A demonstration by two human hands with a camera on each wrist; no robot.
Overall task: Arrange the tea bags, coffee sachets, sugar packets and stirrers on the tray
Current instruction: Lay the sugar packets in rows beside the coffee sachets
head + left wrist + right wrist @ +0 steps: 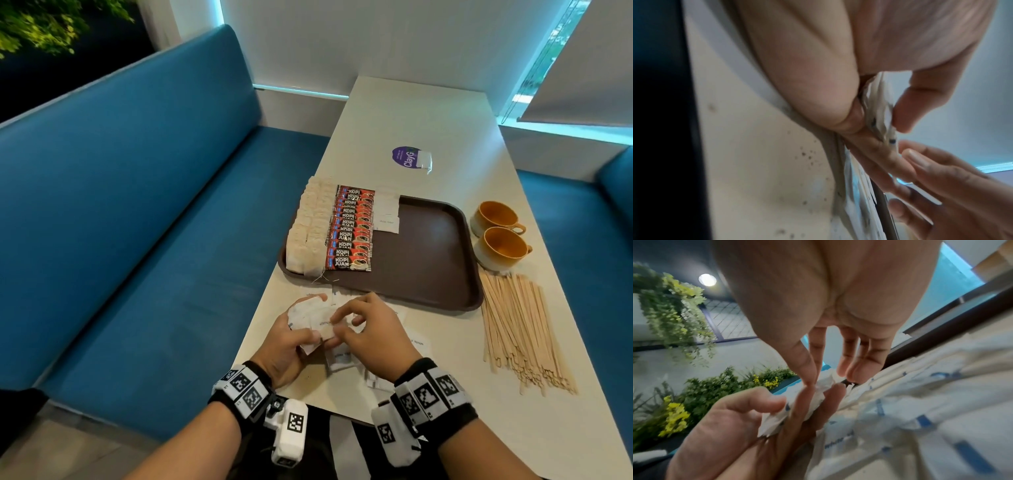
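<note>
My left hand (286, 346) grips a stack of sugar packets (317, 320) above the surface (442, 116), near the tray (424, 253); my right hand (371, 329) pinches one edge. They look light, thin, slippery: hold by edges.

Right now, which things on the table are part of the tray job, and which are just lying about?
In the job:
tray
tea bags
coffee sachets
sugar packets, stack held in left hand, right hand pinching one
stirrers, still off the tray

Lying about:
two cups
purple sticker
</note>
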